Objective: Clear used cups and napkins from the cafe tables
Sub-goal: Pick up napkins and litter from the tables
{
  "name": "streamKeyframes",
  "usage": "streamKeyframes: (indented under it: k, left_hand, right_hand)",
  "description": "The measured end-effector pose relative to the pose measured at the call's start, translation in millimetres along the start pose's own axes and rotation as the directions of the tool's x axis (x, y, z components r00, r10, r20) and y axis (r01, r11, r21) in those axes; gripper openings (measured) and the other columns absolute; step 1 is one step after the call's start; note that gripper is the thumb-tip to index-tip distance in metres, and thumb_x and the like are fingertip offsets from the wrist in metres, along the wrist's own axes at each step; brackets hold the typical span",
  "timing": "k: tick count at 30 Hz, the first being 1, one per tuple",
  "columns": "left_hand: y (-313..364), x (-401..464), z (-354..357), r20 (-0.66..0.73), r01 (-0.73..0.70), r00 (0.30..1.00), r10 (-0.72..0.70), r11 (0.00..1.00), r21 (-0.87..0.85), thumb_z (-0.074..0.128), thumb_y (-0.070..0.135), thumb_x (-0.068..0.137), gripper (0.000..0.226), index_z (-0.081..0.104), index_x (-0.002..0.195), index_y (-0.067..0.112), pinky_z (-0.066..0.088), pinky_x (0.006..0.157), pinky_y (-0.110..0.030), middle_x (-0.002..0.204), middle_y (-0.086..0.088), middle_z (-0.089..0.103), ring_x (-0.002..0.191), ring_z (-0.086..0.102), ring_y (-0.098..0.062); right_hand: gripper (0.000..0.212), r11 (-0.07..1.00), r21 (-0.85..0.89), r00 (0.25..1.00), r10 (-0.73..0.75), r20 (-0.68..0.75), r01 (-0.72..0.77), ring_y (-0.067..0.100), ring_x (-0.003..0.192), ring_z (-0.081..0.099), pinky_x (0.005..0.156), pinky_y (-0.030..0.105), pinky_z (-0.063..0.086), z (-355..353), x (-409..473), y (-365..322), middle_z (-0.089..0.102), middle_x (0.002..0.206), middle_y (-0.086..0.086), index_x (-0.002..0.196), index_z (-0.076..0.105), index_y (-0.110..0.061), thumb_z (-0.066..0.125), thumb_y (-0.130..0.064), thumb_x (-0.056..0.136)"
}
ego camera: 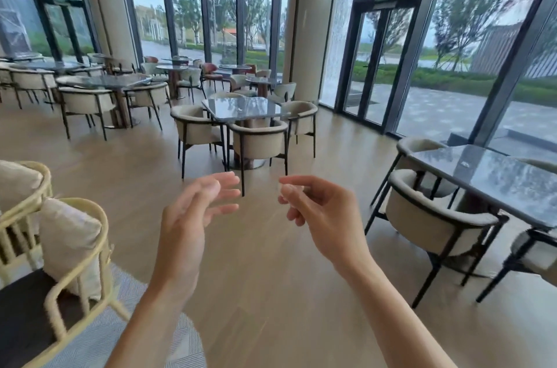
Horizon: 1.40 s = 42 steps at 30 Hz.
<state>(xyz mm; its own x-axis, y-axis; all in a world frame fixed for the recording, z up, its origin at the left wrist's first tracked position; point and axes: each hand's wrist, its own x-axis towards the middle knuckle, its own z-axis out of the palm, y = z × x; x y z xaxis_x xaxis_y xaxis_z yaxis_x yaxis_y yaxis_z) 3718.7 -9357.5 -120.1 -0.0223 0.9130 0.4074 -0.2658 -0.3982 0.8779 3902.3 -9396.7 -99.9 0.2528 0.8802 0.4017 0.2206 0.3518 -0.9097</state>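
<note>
Cups and napkins: none clearly visible on any bench, only a tiny pale speck on the nearest square glossy grey bench (241, 108) ahead, too small to identify. You hold both hands raised mid-air over the wooden floor (271, 247), near each other but not touching. Your left hand (193, 217) has fingers spread and relaxed, holding nothing. Your right hand (316, 208) has fingers curled, pinching a small whitish scrap (281, 187), possibly a napkin bit, blurred. Likely you carry it while heading to the next bench. Count: two hands, one scrap, one long grey bench (494, 180) at right, four cream armchairs around the square bench.
</note>
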Motion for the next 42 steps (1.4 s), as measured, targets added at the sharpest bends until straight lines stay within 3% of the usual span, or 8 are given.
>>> streamKeyframes:
  k: [4, 13, 18, 23, 28, 34, 42]
  left_hand:
    - [-57.2, 110.5, 17.1, 0.025, 0.048, 0.999, -0.046, 0.997, -0.067, 0.053, 0.025, 0.09, 0.03, 0.077, 0.1, 0.01, 0.057, 0.087, -0.05, 0.109, -0.013, 0.077, 0.102, 0.072, -0.034]
    - [-128.1, 333.5, 20.5, 0.09, 0.01, 0.996, -0.005, 0.998, -0.058, 0.052, 0.025, 0.092, 0.032, 0.074, 0.104, 0.005, 0.056, 0.087, -0.048, 0.113, -0.013, 0.075, 0.104, 0.071, -0.031]
    - [-184.3, 429.7, -27.1, -0.003, 0.037, 0.999, -0.037, 0.999, -0.004, 0.053, 0.026, 0.089, 0.031, 0.076, 0.098, 0.008, 0.056, 0.089, -0.051, 0.111, -0.012, 0.076, 0.103, 0.072, -0.031]
    - [-226.1, 551.0, -90.0, -0.102, 0.003, 0.995, 0.007, 0.995, 0.102, 0.052, 0.025, 0.09, 0.029, 0.078, 0.096, 0.012, 0.057, 0.09, -0.05, 0.109, -0.012, 0.077, 0.104, 0.07, -0.036]
    - [-231.4, 676.2, -168.9, -0.222, -0.048, 0.971, 0.09, 0.981, 0.186, 0.052, 0.026, 0.09, 0.032, 0.076, 0.104, 0.009, 0.056, 0.091, -0.051, 0.11, -0.012, 0.077, 0.104, 0.072, -0.033]
    - [-251.3, 791.2, -270.8, -0.391, -0.081, 0.907, 0.158, 0.975, 0.205, 0.053, 0.027, 0.09, 0.033, 0.075, 0.106, 0.009, 0.057, 0.091, -0.05, 0.108, -0.012, 0.077, 0.103, 0.073, -0.031]
    - [-327.8, 982.4, -404.6, -0.401, -0.075, 0.908, 0.122, 0.989, 0.13, 0.053, 0.02, 0.099, 0.026, 0.075, 0.108, 0.009, 0.059, 0.092, -0.05, 0.109, -0.012, 0.077, 0.103, 0.073, -0.03]
  right_hand:
    - [0.01, 0.998, -0.063, 0.999, 0.025, -0.045, -0.028, 0.01, 0.062, 0.067, 0.062, 0.017, 0.052, 11.4, 108.0, 41.8, 0.074, 0.074, 0.014, 0.095, 0.08, -0.018, 0.074, -0.01, 0.092]
    - [0.021, 0.999, -0.04, 0.998, 0.001, -0.055, -0.003, 0.001, 0.066, 0.065, 0.067, 0.008, 0.046, 64.0, 319.0, 106.6, 0.069, 0.064, -0.009, 0.105, 0.08, -0.021, 0.073, -0.006, 0.092]
    - [0.022, 1.0, 0.018, 1.0, -0.006, 0.006, 0.005, 0.009, 0.07, 0.069, 0.074, 0.022, 0.057, 132.1, 426.2, 166.2, 0.075, 0.077, 0.011, 0.102, 0.079, -0.023, 0.072, -0.004, 0.092]
    - [0.012, 0.989, 0.145, 0.996, -0.015, 0.085, 0.003, 0.016, 0.072, 0.07, 0.077, 0.03, 0.059, 228.0, 555.0, 227.0, 0.077, 0.082, 0.014, 0.103, 0.079, -0.014, 0.074, -0.01, 0.093]
    - [0.01, 0.96, 0.28, 0.974, -0.047, 0.224, -0.018, 0.011, 0.068, 0.067, 0.068, 0.02, 0.054, 356.0, 688.4, 251.0, 0.074, 0.076, 0.011, 0.101, 0.078, -0.008, 0.073, -0.012, 0.094]
    - [0.012, 0.941, 0.336, 0.916, -0.109, 0.385, -0.029, 0.014, 0.066, 0.064, 0.064, 0.021, 0.053, 519.5, 796.5, 269.6, 0.071, 0.074, 0.002, 0.099, 0.077, -0.001, 0.069, -0.009, 0.097]
    - [0.011, 0.949, 0.315, 0.92, -0.096, 0.381, -0.032, 0.017, 0.064, 0.064, 0.059, 0.023, 0.053, 709.1, 931.1, 325.7, 0.072, 0.072, 0.006, 0.092, 0.078, -0.006, 0.068, -0.009, 0.097]
